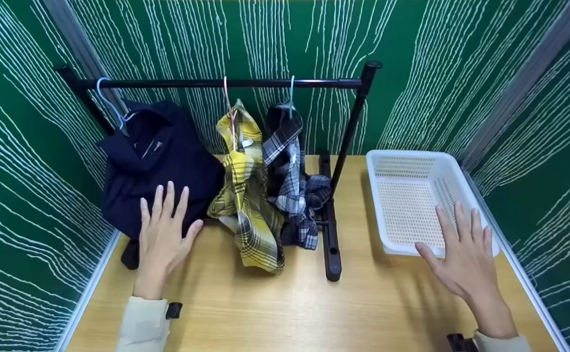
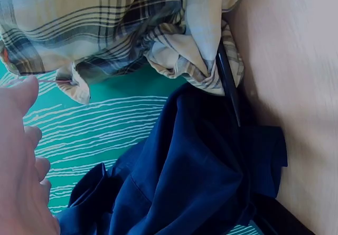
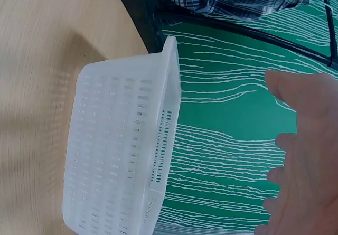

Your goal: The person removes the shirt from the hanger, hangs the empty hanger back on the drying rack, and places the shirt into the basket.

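Note:
My left hand (image 1: 165, 239) is spread with straight fingers in front of a dark navy shirt (image 1: 167, 161), holding nothing. That shirt hangs from a blue hanger (image 1: 111, 105) at the left of a black clothes rack (image 1: 182, 83). Beside it hang a yellow plaid shirt (image 1: 245, 195) on a pink hanger (image 1: 226, 93) and a black-and-white plaid shirt (image 1: 292, 176) on a teal hanger (image 1: 291, 95). My right hand (image 1: 468, 269), fingers spread and empty, overlaps the near right corner of a white plastic basket (image 1: 377, 205). In the right wrist view the hand (image 3: 306, 156) appears apart from the basket (image 3: 111, 145).
The rack's black foot (image 1: 332, 249) extends toward me along the wooden table (image 1: 285, 308). Green walls (image 1: 426, 58) with white streaks enclose the back and both sides. The basket stands close to the right wall, with bare tabletop between it and the rack.

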### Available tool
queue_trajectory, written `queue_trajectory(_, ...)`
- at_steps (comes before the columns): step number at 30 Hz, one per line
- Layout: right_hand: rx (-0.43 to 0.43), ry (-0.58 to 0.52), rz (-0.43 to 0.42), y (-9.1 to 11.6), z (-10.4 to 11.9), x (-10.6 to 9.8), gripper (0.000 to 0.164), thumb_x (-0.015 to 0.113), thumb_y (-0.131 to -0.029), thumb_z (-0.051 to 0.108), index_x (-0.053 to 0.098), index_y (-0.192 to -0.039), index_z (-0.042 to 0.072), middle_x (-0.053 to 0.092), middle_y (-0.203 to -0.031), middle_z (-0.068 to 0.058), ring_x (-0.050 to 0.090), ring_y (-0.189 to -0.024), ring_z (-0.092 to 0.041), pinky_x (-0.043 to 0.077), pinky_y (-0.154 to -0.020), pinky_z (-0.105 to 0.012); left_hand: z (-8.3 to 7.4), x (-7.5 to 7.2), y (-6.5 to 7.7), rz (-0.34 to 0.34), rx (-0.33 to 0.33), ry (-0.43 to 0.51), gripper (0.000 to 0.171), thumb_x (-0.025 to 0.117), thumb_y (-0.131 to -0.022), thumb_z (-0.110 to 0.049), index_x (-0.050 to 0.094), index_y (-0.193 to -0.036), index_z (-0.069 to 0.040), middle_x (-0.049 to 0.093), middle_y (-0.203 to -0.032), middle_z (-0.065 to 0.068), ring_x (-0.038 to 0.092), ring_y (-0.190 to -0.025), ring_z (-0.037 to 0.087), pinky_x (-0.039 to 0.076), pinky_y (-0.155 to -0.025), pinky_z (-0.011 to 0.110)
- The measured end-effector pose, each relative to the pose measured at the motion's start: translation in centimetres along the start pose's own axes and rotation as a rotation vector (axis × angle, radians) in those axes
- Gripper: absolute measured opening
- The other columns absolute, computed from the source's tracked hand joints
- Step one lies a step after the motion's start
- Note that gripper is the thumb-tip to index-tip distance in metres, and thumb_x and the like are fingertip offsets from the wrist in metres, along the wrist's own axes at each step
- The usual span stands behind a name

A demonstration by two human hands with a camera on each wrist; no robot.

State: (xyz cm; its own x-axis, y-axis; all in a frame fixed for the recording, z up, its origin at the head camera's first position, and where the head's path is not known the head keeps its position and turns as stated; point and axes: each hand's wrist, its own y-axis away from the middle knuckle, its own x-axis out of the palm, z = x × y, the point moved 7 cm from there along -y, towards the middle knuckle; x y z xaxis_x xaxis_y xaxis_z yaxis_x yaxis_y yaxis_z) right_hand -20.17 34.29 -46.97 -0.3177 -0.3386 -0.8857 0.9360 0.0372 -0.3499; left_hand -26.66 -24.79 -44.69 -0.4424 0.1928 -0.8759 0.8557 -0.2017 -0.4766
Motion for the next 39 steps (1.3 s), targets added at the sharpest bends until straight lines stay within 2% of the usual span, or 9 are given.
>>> queue_trajectory(6,0.023,-0.089,0.002,-0.2,0.2,-0.1,0.09,0.064,-0.101,0.049,0.02,-0.171,0.014,0.005,-0.177,-0.022,-0.003,-0.16,-0.053,-0.008,-0.123,-0.073,-0.1,-0.2,-0.1,0.011,0.006,0.005,0.077,0.059,-0.106,-0.046,0.028,-0.169,-0.016,0.018,-0.176,0.017,0.011,-0.164,0.037,0.005,-0.128,0.067)
queue_trajectory(11,0.047,-0.207,0.015,-1.1,0.7,-0.7,0.091,0.067,-0.102,0.045,0.018,-0.171,0.013,0.008,-0.176,-0.025,0.007,-0.157,-0.059,0.004,-0.118,-0.083,-0.2,-0.9,-0.6,-0.004,0.019,0.015,0.076,0.056,-0.106,-0.048,0.027,-0.17,-0.016,0.018,-0.176,0.017,0.012,-0.163,0.039,0.004,-0.128,0.067)
queue_trajectory(17,0.067,-0.259,0.032,-2.3,1.0,-1.8,0.09,0.066,-0.103,0.043,0.015,-0.172,0.014,0.008,-0.176,-0.025,0.012,-0.156,-0.06,0.014,-0.109,-0.09,-0.5,-2.0,-1.6,-0.025,0.032,0.047,0.076,0.058,-0.106,-0.045,0.029,-0.169,-0.015,0.018,-0.177,0.016,0.013,-0.163,0.04,0.006,-0.128,0.067)
queue_trajectory(21,0.076,-0.31,0.02,-2.9,1.2,-2.5,0.09,0.068,-0.102,0.041,0.016,-0.172,0.016,0.01,-0.175,-0.026,0.014,-0.155,-0.061,0.016,-0.107,-0.091,-1.0,-2.8,-2.5,-0.046,0.049,0.079,0.075,0.06,-0.105,-0.043,0.031,-0.168,-0.014,0.019,-0.177,0.014,0.015,-0.162,0.04,0.005,-0.128,0.065)
queue_trajectory(25,0.076,-0.34,0.017,-3.6,1.5,-3.0,0.09,0.068,-0.102,0.039,0.017,-0.172,0.016,0.012,-0.174,-0.027,0.017,-0.153,-0.062,0.016,-0.107,-0.091,-1.8,-3.6,-3.6,-0.054,0.077,0.112,0.074,0.056,-0.107,-0.046,0.03,-0.169,-0.015,0.02,-0.177,0.013,0.016,-0.163,0.038,0.005,-0.129,0.064)
queue_trajectory(32,0.063,-0.398,0.017,-5.0,2.8,-3.9,0.089,0.069,-0.102,0.036,0.018,-0.171,0.013,0.019,-0.172,-0.027,0.025,-0.151,-0.06,0.021,-0.108,-0.089,-3.2,-5.1,-5.7,-0.071,0.115,0.178,0.072,0.048,-0.109,-0.053,0.027,-0.17,-0.02,0.021,-0.177,0.01,0.016,-0.164,0.032,0.007,-0.132,0.052)
queue_trajectory(39,0.017,-0.439,0.015,-6.8,5.3,-4.9,0.084,0.068,-0.104,0.035,0.022,-0.169,0.009,0.028,-0.167,-0.031,0.034,-0.145,-0.056,0.028,-0.109,-0.083,-4.8,-6.3,-7.5,-0.08,0.154,0.212,0.072,0.057,-0.107,-0.044,0.032,-0.168,-0.017,0.026,-0.175,0.011,0.021,-0.162,0.032,0.013,-0.132,0.051)
